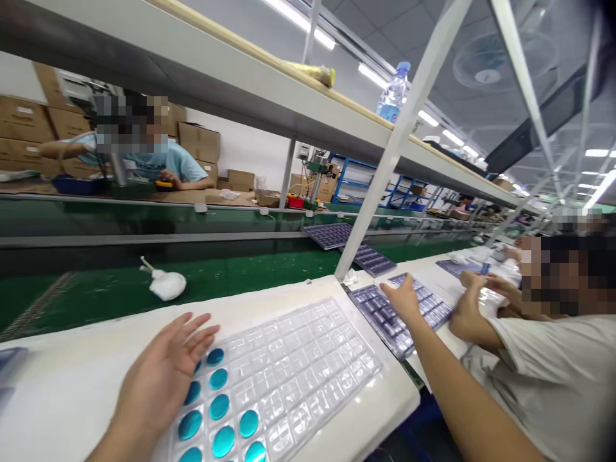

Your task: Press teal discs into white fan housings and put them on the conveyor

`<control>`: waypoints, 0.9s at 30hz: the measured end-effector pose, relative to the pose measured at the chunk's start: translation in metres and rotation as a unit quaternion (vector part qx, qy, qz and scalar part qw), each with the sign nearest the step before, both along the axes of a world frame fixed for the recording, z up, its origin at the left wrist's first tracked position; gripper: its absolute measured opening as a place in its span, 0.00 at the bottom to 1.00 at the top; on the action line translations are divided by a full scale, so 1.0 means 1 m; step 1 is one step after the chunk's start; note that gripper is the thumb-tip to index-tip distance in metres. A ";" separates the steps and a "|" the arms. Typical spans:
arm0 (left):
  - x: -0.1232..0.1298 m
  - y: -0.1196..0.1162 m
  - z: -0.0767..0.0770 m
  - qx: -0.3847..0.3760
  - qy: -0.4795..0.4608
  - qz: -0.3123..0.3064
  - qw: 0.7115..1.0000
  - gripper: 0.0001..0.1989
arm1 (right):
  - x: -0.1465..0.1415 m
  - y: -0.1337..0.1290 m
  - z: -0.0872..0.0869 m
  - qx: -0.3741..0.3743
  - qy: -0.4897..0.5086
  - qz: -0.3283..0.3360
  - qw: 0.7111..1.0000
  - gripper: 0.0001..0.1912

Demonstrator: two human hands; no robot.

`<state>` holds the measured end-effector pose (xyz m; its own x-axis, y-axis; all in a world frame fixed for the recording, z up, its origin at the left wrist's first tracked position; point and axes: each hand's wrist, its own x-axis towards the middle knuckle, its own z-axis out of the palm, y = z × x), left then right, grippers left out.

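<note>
A clear plastic tray with rows of square pockets lies on the white tabletop in front of me. Shiny teal discs sit in several pockets at its left end. My left hand hovers over that end, fingers stretched out, hiding part of some discs. Off to the right, my right hand reaches over a tray with dark rectangular pieces. Its thumb and forefinger are spread apart, with nothing visible between them; the other fingers are mostly hidden.
A green conveyor belt runs behind the table, carrying a white bundle and dark trays. A slanted post supports the overhead shelf. One co-worker sits close on my right, another across the belt.
</note>
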<state>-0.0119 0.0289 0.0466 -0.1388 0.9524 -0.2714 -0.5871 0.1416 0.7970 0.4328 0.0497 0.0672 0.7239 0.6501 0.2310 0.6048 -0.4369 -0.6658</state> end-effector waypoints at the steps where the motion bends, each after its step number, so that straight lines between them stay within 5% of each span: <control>1: 0.004 -0.005 0.000 0.007 0.010 -0.025 1.000 0.12 | -0.016 -0.004 0.001 0.014 0.009 0.029 0.999 0.37; 5: 0.023 -0.032 0.003 0.012 0.006 -0.178 0.984 0.19 | -0.124 -0.033 -0.006 0.064 0.077 0.231 0.968 0.48; 7: 0.031 -0.043 0.007 0.015 -0.023 -0.239 0.971 0.20 | -0.189 -0.050 -0.011 0.116 0.140 0.395 0.901 0.50; 11: 0.037 -0.048 0.012 0.031 -0.073 -0.224 0.971 0.15 | -0.264 -0.072 -0.014 0.168 0.079 0.494 0.849 0.50; 14: 0.030 -0.040 0.012 0.036 -0.085 -0.159 0.983 0.13 | -0.262 -0.080 -0.017 0.199 -0.010 0.524 0.828 0.27; 16: 0.026 -0.036 0.011 0.035 -0.088 -0.121 0.988 0.13 | -0.250 -0.084 -0.022 0.128 -0.090 0.579 0.800 0.09; 20: 0.023 -0.034 0.012 0.035 -0.084 -0.084 0.992 0.15 | -0.240 -0.089 -0.036 -0.077 -0.255 0.666 0.696 0.07; 27: 0.024 -0.039 0.013 0.054 -0.045 -0.096 0.993 0.18 | -0.248 -0.076 -0.029 -0.156 -0.303 0.701 0.626 0.03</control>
